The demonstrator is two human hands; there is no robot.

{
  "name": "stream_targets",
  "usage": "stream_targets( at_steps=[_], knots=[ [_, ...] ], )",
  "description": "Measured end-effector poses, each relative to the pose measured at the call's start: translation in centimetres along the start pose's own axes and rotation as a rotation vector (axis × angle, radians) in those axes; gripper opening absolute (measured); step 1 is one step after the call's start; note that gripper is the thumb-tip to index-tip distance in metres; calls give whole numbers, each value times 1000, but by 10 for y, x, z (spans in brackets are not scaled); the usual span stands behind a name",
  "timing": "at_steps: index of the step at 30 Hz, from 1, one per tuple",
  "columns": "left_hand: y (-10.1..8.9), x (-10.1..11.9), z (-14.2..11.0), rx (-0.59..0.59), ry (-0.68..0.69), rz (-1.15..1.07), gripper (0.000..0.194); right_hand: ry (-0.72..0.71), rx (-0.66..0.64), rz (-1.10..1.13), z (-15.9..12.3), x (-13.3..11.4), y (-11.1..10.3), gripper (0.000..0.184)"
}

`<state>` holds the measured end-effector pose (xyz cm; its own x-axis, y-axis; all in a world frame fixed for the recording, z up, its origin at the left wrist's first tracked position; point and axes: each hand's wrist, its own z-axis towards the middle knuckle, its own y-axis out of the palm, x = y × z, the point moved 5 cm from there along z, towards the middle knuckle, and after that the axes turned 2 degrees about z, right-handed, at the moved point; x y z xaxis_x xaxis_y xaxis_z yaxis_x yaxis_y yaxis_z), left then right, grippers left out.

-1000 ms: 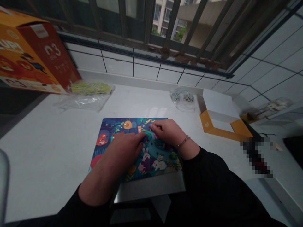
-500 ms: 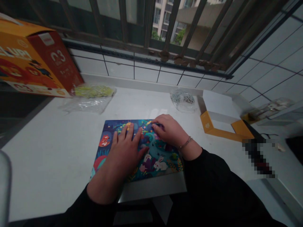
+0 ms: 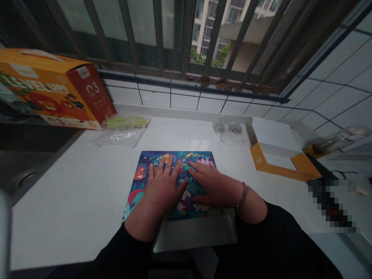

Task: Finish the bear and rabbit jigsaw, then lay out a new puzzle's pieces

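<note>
A flat, dark-blue picture board (image 3: 138, 172) printed with animals and plants lies on the white counter by its front edge; it looks like a puzzle, but I make out no seams. My left hand (image 3: 163, 186) rests palm down on its left and middle part, fingers spread. My right hand (image 3: 216, 186) lies over the right part, palm down with fingers stretched out and thumb apart. Between the two hands some of the print shows. Both hands hide much of the surface, and neither grips anything.
An orange and red box (image 3: 58, 93) marked "LEVEL UP!" stands at the back left. Beside it lies a clear bag (image 3: 124, 124) with yellow-green contents. Another clear bag (image 3: 229, 131) sits at the back, near an opened yellow-and-white box (image 3: 279, 168) on the right.
My right hand has come down from the board's upper right edge and now lies flatter, fingers extended. My left hand stays at the same place on the board. The view has shifted.
</note>
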<state>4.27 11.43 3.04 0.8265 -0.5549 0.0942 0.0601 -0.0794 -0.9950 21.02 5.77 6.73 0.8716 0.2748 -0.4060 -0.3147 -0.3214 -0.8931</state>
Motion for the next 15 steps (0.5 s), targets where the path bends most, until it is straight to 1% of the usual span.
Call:
stream_targets(
  at_steps=[2,4,5,7,10,13,15],
  knots=[
    [-6,-4,1,26,-39,-10,73,-72,-29,41,-3,-10,6,116],
    [-15,-10,1,112,-91,-32,71,-149,-29,61,-4,-23,12,126],
    [-20,-13,1,168,-115,-51,71,-179,-20,64,-5,-29,14,127],
    [-30,-19,1,279,-154,-109,69,-211,9,67,-5,-38,17,121],
    [-42,-25,2,400,-176,-253,61,-205,44,66,-2,-41,16,103],
    [-58,-20,0,448,-67,-446,50,-178,83,33,4,-33,13,83],
    [-71,-10,-7,418,44,-615,44,-163,141,13,9,-24,10,72]
  ],
)
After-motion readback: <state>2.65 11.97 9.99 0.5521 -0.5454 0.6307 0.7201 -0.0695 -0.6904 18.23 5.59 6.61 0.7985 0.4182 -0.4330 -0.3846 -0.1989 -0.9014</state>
